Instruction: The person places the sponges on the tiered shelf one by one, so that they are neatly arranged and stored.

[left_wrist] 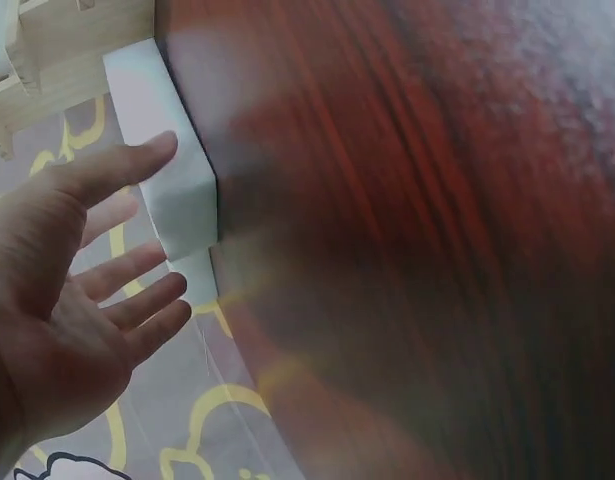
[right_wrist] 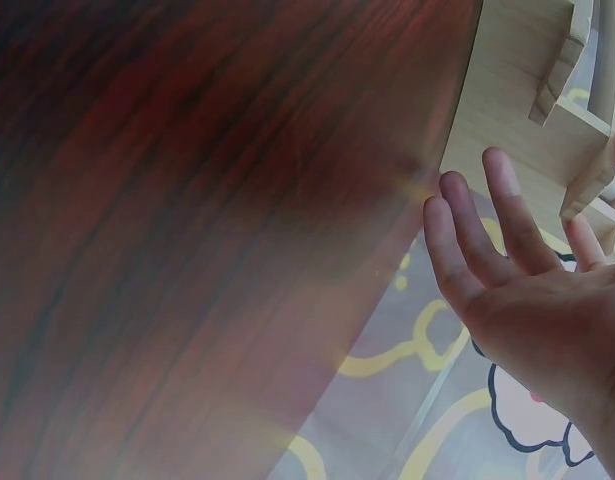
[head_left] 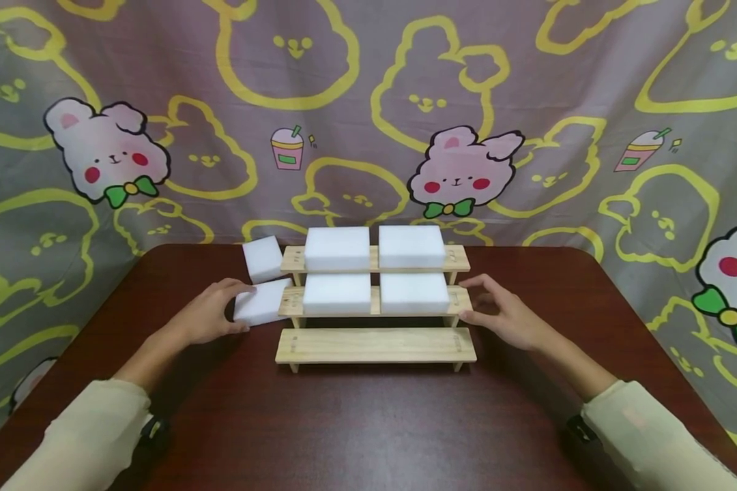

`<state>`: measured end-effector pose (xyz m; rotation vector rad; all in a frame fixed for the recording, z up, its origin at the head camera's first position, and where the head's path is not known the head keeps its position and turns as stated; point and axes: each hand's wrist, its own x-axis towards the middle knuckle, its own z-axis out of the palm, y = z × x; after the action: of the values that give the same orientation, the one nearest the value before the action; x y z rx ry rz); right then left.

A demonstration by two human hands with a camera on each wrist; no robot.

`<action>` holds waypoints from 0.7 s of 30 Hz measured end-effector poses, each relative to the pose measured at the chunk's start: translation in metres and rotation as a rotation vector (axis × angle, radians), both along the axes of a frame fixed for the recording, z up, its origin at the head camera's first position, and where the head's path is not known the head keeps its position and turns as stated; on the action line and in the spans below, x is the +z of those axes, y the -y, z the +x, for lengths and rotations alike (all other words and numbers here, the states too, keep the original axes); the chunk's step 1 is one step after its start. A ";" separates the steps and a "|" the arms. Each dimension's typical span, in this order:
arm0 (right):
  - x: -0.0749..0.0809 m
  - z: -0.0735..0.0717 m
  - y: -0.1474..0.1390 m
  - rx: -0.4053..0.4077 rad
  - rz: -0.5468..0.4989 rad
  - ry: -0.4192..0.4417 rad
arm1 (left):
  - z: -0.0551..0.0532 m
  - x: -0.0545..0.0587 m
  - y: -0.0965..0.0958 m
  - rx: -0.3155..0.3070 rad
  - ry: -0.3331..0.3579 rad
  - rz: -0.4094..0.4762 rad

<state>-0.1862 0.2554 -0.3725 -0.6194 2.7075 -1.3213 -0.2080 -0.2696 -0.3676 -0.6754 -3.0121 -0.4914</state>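
My left hand (head_left: 211,314) is spread around the outer end of a white foam block (head_left: 263,302) that lies on the table, left of a wooden shelf stand (head_left: 376,346). In the left wrist view the thumb (left_wrist: 152,158) overlaps the block's near side, while the other fingers stretch loosely by its far end. My right hand (head_left: 503,317) is at the stand's right end, thumb and forefinger parted, their tips right by the middle shelf's edge. The right wrist view shows that hand's fingers (right_wrist: 517,215) mostly straight, holding nothing.
Two foam blocks sit on the top shelf (head_left: 373,258) and two on the middle shelf (head_left: 292,300). The lowest step holds nothing. Behind the left block, another white block (head_left: 262,259) stands tilted. A patterned curtain (head_left: 344,136) hangs behind the dark wooden table (head_left: 368,423).
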 end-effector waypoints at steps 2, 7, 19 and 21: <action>0.000 0.000 0.000 0.002 0.000 -0.001 | 0.000 -0.001 0.001 0.006 0.002 0.003; 0.000 -0.001 0.001 0.002 0.003 -0.010 | 0.000 -0.002 0.004 0.009 0.040 0.022; -0.001 0.000 0.001 0.004 0.002 -0.013 | 0.008 0.004 0.012 0.080 0.071 0.054; 0.000 0.000 0.000 0.006 0.002 -0.012 | 0.011 0.006 0.013 0.097 0.064 0.064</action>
<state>-0.1862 0.2549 -0.3728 -0.6367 2.7139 -1.3174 -0.1970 -0.2828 -0.3613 -0.5164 -3.0545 -0.6138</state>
